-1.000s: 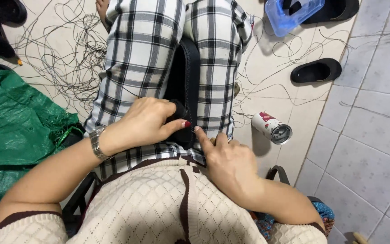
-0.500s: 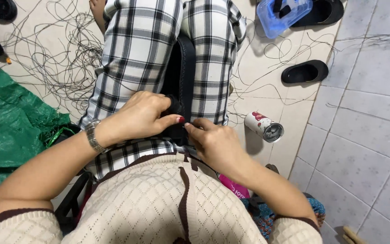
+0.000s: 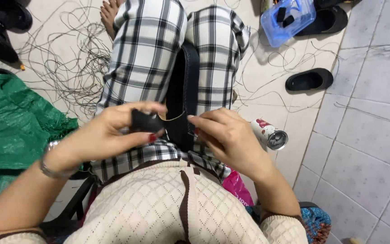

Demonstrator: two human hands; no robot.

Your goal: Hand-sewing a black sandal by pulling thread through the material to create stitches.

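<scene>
Over lap: both hands' grip closed on black strap; blue tub holds dark bits.

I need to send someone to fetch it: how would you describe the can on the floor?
Start at the person's right hand; on the pale floor tiles just beside it lies a can, tipped on its side. It is white with red marks, unlike the black sandal beyond it.
</scene>
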